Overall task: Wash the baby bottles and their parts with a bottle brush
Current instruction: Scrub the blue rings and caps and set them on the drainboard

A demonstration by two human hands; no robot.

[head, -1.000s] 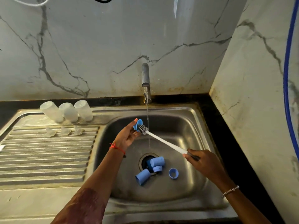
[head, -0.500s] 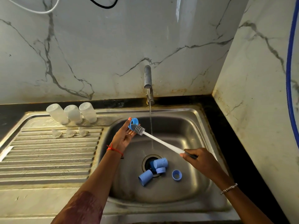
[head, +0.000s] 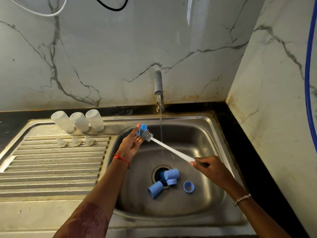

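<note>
While water (head: pixel 160 124) ran from the tap (head: pixel 158 83), the left hand (head: pixel 130 145) pinched a ring (head: pixel 142 127) in its fingers above the sink (head: pixel 205 134); the right hand (head: pixel 211 167) curled its fingers round the brush (head: pixel 171 149), bristles against the ring.

- A thin red thread (head: pixel 121 158) is tied round the left wrist, its knotted ends sticking out.
- A slim silver-coloured chain bracelet (head: pixel 242 199) circles the right wrist.
- A fingernail (head: pixel 138 125) on the left hand (head: pixel 131 145) is painted coral-orange.
- Both forearms are bare.
</note>
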